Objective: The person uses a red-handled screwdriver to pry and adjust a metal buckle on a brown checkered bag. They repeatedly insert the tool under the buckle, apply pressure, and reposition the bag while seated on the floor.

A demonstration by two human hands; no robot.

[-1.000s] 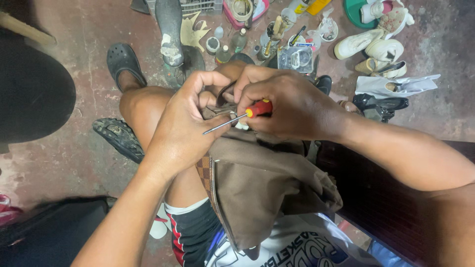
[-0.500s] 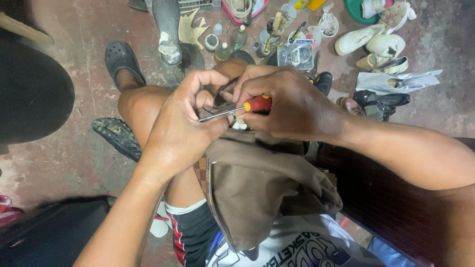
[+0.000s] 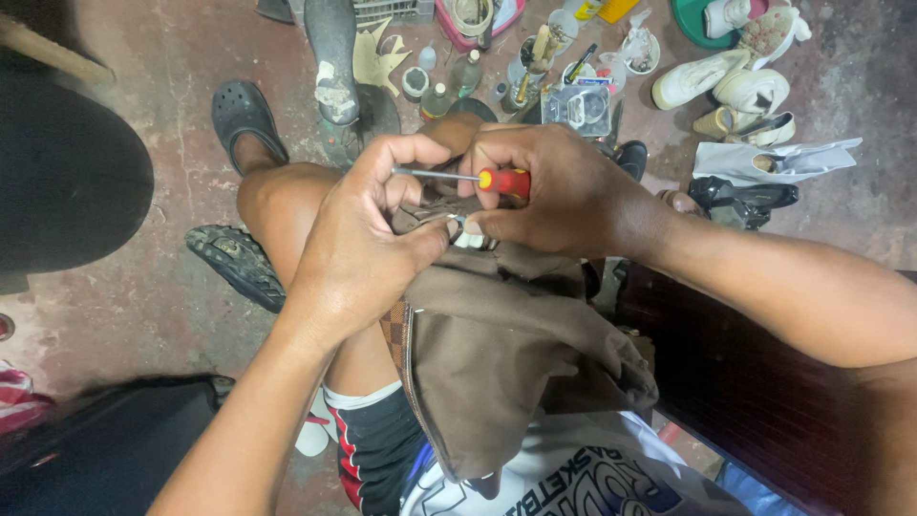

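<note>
A brown fabric bag (image 3: pixel 497 354) lies across my lap and knee. My left hand (image 3: pixel 368 244) pinches its top edge, thumb pressed near a small metal fitting (image 3: pixel 457 223). My right hand (image 3: pixel 564 191) grips a screwdriver (image 3: pixel 478 178) with a red and yellow handle; its thin metal shaft points left, level, toward my left fingers. Both hands meet over my knee and touch each other.
Black clogs (image 3: pixel 239 115) are on my foot and another lies on the floor (image 3: pixel 234 263). Bottles, jars and tools (image 3: pixel 535 67) crowd the far floor. White shoes (image 3: pixel 726 81) and a dark shoe (image 3: pixel 740 196) lie at right. A dark round object (image 3: pixel 67 191) sits left.
The screwdriver has swung from tilted down-left to level, its tip now higher by my left fingers. My left thumb has pressed onto the bag's fitting.
</note>
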